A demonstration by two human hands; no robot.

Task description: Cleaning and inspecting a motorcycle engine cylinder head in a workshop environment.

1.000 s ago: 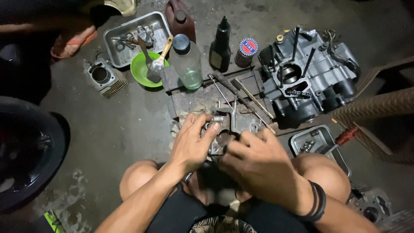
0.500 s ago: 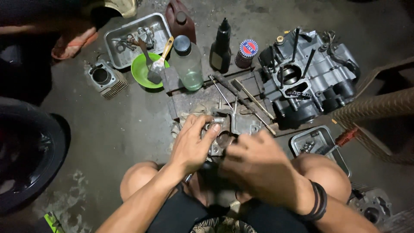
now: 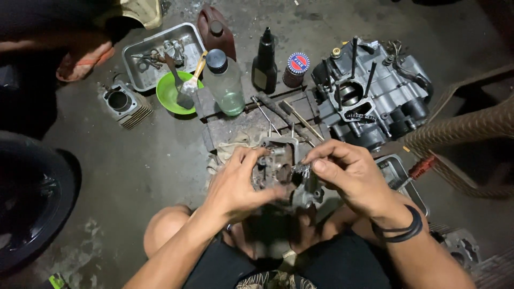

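My left hand [image 3: 235, 184] grips a grimy metal cylinder head [image 3: 278, 166] held over my lap, thumb across its near side. My right hand [image 3: 350, 179] pinches a small coiled valve spring [image 3: 301, 170] between thumb and fingers, right against the head's right side. Both knees show below. A dark band circles my right wrist.
Ahead on the concrete floor lie an engine crankcase [image 3: 375, 96], a finned cylinder [image 3: 126, 101], a green bowl with a brush [image 3: 176, 91], a clear bottle [image 3: 225, 83], a black oil bottle [image 3: 265, 67], a metal parts tray [image 3: 155, 53], another tray [image 3: 399, 176], loose rods and a tyre [image 3: 32, 208]. A person's foot sits at top left.
My right hand has lifted off the cylinder head and now shows a small spring pinched in its fingers. The left hand keeps its hold on the head.
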